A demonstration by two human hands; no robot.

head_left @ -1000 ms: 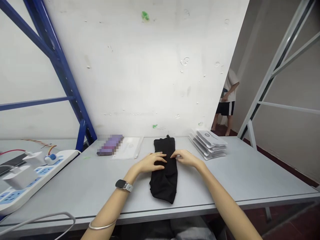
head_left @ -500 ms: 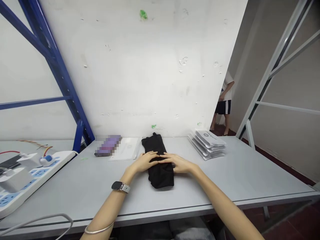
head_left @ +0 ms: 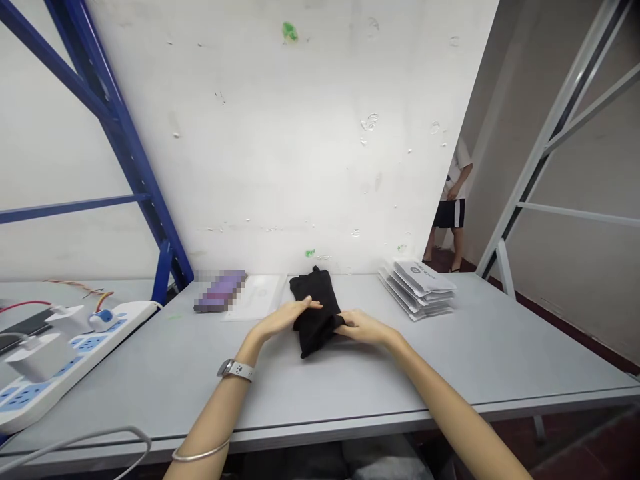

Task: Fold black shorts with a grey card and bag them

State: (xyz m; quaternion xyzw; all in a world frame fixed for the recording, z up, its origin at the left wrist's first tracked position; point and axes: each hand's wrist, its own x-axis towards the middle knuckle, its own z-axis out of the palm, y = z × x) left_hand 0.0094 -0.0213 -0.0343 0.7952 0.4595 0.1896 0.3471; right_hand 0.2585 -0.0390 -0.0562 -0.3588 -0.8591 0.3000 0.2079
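A black folded cloth (head_left: 316,293) lies on the grey table, its near part bunched and partly lifted. My right hand (head_left: 363,327) pinches the cloth's right edge between thumb and fingers. At the cloth's left side is my left hand (head_left: 285,317), turned on edge, with its fingertips over the fabric; whether it grips any of it cannot be made out. A watch with a light strap is on my left wrist.
Stacked white packets (head_left: 420,287) sit at the back right. Behind my left hand lie a flat clear bag (head_left: 257,297) and a blurred purple item (head_left: 223,291). A power strip (head_left: 75,360) with plugs is at the left. A person (head_left: 455,193) stands beyond the wall.
The cloth's near end has come up and folded in with my right hand on its edge. My hands, which met over the middle, are now apart. My left wrist has turned.
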